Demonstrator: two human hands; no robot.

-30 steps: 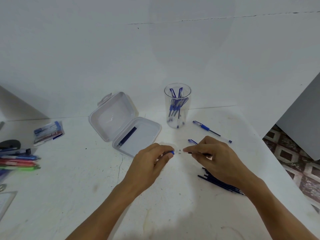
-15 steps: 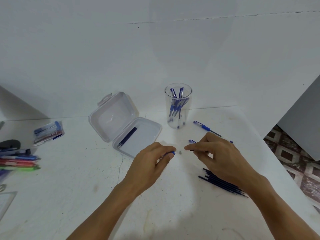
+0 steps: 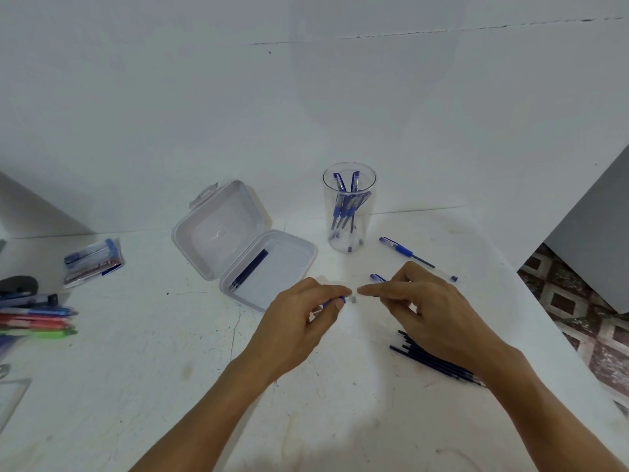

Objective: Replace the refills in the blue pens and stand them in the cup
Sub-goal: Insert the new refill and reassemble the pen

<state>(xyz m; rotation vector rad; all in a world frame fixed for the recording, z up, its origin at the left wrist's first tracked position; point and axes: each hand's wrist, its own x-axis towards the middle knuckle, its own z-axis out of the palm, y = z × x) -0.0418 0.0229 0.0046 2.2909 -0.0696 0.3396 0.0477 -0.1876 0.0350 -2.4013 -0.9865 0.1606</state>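
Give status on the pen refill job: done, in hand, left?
Done: several capped pens stand in the clear cup. In hand: the left hand grips a pen barrel; the right hand pinches at its end, but what it holds is too small to tell. Left: a blue pen lies beyond the right hand, with a second pen partly hidden behind it. Refills lie in the open box.

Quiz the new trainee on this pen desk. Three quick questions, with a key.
1. What do the left hand's fingers pinch?
2. True or false: the clear cup already holds blue pens.
3. The loose pile of refills lies: A) in the cup B) on the table beside the right hand C) in the left hand.

Key: 1. a blue pen; 2. true; 3. B.
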